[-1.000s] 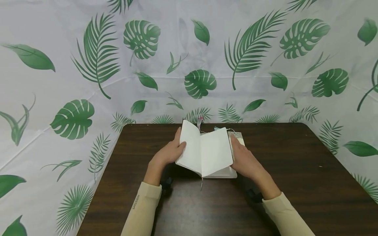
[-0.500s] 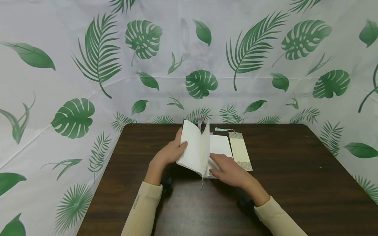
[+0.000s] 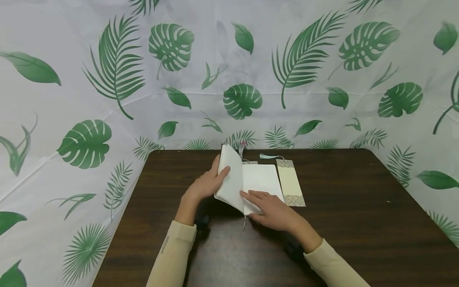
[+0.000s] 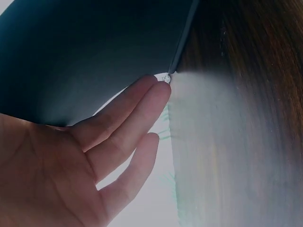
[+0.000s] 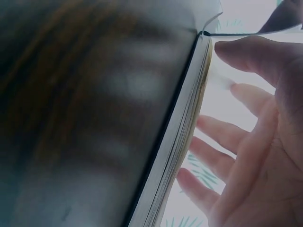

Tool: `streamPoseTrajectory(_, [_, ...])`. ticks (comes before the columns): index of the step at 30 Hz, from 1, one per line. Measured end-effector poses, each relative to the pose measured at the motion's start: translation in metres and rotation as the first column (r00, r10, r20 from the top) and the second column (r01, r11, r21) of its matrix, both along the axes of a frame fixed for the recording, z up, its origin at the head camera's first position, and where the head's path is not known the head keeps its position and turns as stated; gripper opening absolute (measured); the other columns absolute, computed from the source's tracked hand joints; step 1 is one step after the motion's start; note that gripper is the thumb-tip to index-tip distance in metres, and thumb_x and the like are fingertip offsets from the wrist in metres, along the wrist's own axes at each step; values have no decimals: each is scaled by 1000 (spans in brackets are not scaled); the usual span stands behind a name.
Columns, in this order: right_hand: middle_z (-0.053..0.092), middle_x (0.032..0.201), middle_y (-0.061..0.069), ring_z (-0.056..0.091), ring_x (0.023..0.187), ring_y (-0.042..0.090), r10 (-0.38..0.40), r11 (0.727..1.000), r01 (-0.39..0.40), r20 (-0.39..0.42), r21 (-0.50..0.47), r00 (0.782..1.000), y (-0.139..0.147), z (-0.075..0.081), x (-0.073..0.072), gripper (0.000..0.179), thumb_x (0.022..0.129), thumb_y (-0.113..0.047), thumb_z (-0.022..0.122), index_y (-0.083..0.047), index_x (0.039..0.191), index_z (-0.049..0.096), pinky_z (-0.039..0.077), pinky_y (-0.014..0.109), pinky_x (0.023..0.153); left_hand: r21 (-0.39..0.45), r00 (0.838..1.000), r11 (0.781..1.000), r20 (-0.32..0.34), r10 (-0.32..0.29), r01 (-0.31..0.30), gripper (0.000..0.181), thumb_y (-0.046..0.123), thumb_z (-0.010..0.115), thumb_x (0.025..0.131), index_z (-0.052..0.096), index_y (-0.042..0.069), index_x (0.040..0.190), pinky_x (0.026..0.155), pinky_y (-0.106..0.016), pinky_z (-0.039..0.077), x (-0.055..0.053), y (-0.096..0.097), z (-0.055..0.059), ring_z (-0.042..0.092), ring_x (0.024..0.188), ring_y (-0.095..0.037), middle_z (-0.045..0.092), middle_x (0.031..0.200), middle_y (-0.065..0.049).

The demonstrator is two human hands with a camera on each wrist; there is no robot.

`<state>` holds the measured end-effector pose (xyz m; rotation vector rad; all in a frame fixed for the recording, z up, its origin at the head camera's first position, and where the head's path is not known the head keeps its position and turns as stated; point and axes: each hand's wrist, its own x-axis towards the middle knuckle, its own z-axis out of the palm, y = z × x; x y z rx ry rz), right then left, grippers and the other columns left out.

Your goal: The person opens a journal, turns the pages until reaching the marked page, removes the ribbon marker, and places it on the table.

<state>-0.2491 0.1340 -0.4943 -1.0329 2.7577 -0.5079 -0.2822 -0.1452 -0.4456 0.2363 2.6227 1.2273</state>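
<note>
The notebook [image 3: 263, 175] lies open on the bench [image 3: 358, 199] between my two hands, its right-hand page flat and its left-hand side raised at a slant. My left hand [image 3: 205, 185] grips that raised side, thumb over the page and fingers behind the dark cover [image 4: 104, 56]. My right hand [image 3: 270, 209] holds nothing; its fingers are extended over the right-hand page, reaching to the gutter. Pressure there cannot be judged.

Risks, in my assessment:

1. Loss of the opening. The raised leaves appear held by my left thumb alone; should it slacken, they could fall across and cover the right-hand page.

2. Creasing. Thin paper would likely wrinkle if my right fingertips dragged sideways along the gutter.

3. Disturbance of the cream bookmark [image 3: 291, 181]. It lies just beside the notebook's right edge; a sweep of my right hand that way could skew it or snag its blue tassel [image 3: 270, 156].

4. The second bookmark [image 3: 250, 162], mostly hidden beyond the notebook. Whether it is trapped underneath I cannot tell; if so, shifting the notebook could bend it.
</note>
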Motion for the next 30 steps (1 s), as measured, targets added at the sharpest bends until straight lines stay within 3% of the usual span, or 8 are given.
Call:
streamPoseTrajectory(6, [44,170,11,44,156,37,-7,999,6,22,39,1000,0,4,-2,65,107,-36,67,-18,166,45,41,66,117,41,999,999,-35,-23,25,77,41,31,115,-13,17,174,114,-55,45,1,-2,1,67,121,-34,57,152,-26])
streamPoseTrajectory(10, [41,173,10,40,159,35,-19,999,16,70,45,997,3,4,-4,62,108,-36,65,-14,164,49,39,64,120,23,999,999,-44,-23,24,75,40,30,116,-13,18,173,114,-55,45,-1,-2,0,66,123,-33,55,157,-25])
streamPoseTrajectory(14, [42,172,11,42,157,36,-35,997,32,45,75,998,9,5,-6,63,107,-37,67,-13,163,50,43,62,118,18,998,1000,-60,-9,11,73,39,30,115,-10,19,174,114,-55,45,0,-1,1,65,126,-34,50,163,-22])
streamPoseTrajectory(20, [48,168,12,48,153,36,-68,987,68,-4,148,998,18,14,-8,64,104,-41,72,-14,160,55,45,72,110,9,997,1000,-78,8,-8,72,37,30,115,-2,14,175,114,-55,45,-1,0,2,63,129,-34,44,168,-19])
streamPoseTrajectory(30, [47,169,10,47,154,37,-111,984,99,74,148,991,28,21,-12,69,100,-46,75,-18,160,55,37,79,111,46,997,999,-77,-5,8,72,36,32,116,-2,12,175,116,-55,43,1,0,4,63,131,-34,41,170,-19])
